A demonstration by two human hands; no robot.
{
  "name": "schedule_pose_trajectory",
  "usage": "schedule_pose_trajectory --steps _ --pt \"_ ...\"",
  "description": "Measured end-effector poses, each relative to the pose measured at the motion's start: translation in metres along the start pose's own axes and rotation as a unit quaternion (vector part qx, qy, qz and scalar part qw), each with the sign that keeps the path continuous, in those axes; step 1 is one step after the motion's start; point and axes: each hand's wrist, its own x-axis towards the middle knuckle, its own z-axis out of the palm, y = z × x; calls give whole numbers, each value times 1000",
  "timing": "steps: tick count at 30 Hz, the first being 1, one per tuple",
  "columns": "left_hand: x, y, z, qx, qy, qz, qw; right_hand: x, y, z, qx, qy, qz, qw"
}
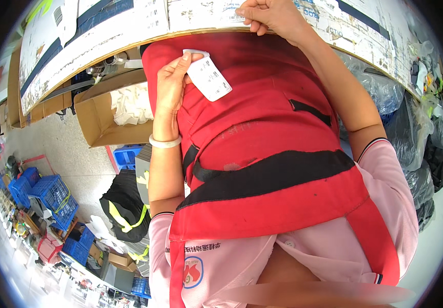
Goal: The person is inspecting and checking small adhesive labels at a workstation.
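My left hand is closed on a strip of white labels, pinched at its top end between thumb and fingers. The strip hangs over the lap of my red apron, and dark printed marks show on it. At the front edge of the worktable, my right hand has its thumb and fingers pressed together over white printed sheets. What the right fingertips hold, if anything, is too small to make out.
An open cardboard box with white crumpled material stands under the table at left. Blue crates and a black bundle with yellow bands lie further left and behind. Clear plastic bags are heaped at right.
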Motion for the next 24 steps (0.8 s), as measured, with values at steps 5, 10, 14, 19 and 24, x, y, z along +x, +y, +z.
schedule_pose_trajectory --steps 5,10,14,19,24 --pt "0 2 4 4 7 -3 1000 -1 1 1 -2 4 -9 1000" --pt "-1 2 3 3 7 -1 1000 0 0 2 -17 8 -9 1000" --pt "0 3 4 8 12 -5 1000 0 -2 4 -31 11 -5 999" --pt "0 1 2 22 9 -5 1000 0 -4 7 -60 10 -8 998" --pt "1 5 3 -5 5 -6 1000 0 -6 4 -92 10 -17 996"
